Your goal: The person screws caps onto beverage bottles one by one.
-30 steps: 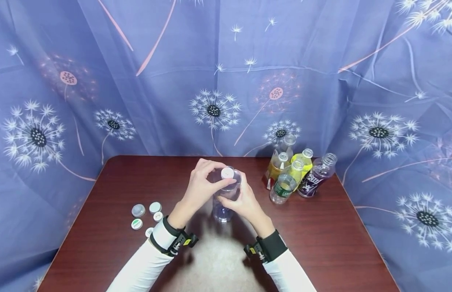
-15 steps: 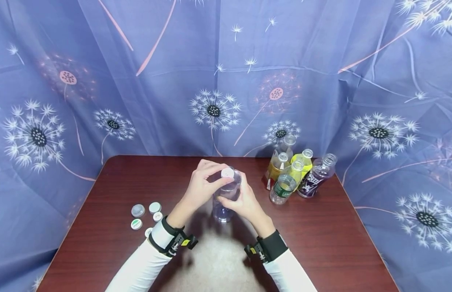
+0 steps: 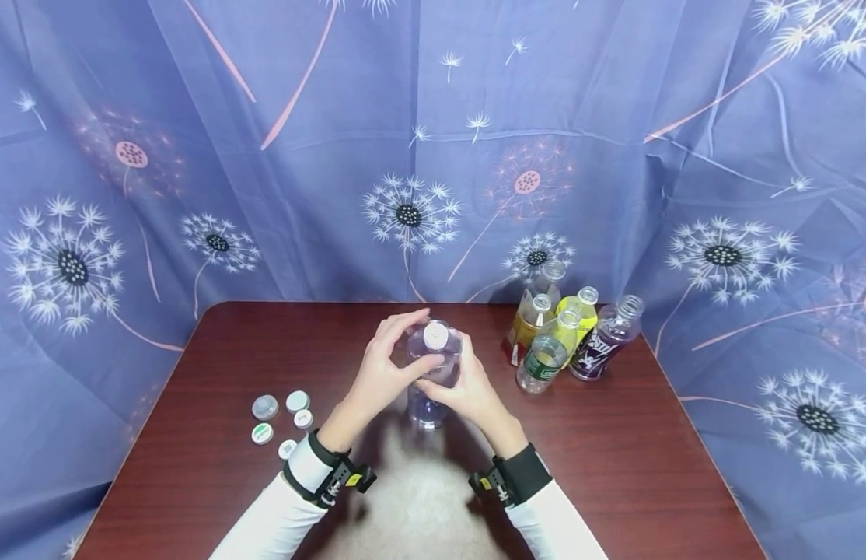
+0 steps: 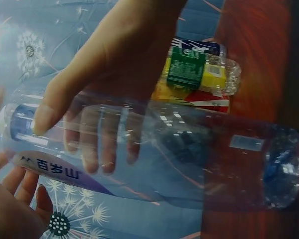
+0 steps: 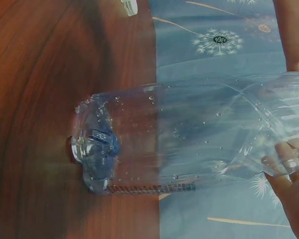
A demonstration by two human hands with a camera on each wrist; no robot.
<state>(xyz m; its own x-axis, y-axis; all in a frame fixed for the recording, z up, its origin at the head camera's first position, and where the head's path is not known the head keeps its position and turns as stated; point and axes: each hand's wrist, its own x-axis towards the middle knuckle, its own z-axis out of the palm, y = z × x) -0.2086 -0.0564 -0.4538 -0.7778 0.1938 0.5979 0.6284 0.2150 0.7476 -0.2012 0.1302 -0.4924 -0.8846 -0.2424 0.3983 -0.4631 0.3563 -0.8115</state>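
Note:
A clear, purple-tinted plastic bottle (image 3: 427, 408) stands upright at the middle of the table, with a white cap (image 3: 436, 336) on its neck. My right hand (image 3: 475, 389) grips the bottle's upper body from the right; in the left wrist view its fingers show through the clear wall. My left hand (image 3: 387, 369) is spread around the cap, thumb in front and fingers behind, apart from the cap's sides. A purple and white label (image 4: 60, 169) with dark characters shows near the neck in the left wrist view. Water drops dot the bottle's wall in the right wrist view.
Several loose caps, among them a white one (image 3: 298, 400) and a green-and-white one (image 3: 262, 432), lie at the left. A group of uncapped bottles, including a green-labelled one (image 3: 542, 362) and a purple one (image 3: 604, 342), stands at the back right. A patterned curtain (image 3: 321, 218) hangs behind the table (image 3: 615, 451).
My left thumb and fingers have come off the cap and spread wider, the thumb moving toward me. The right hand keeps its grip, and the bottle stays in place.

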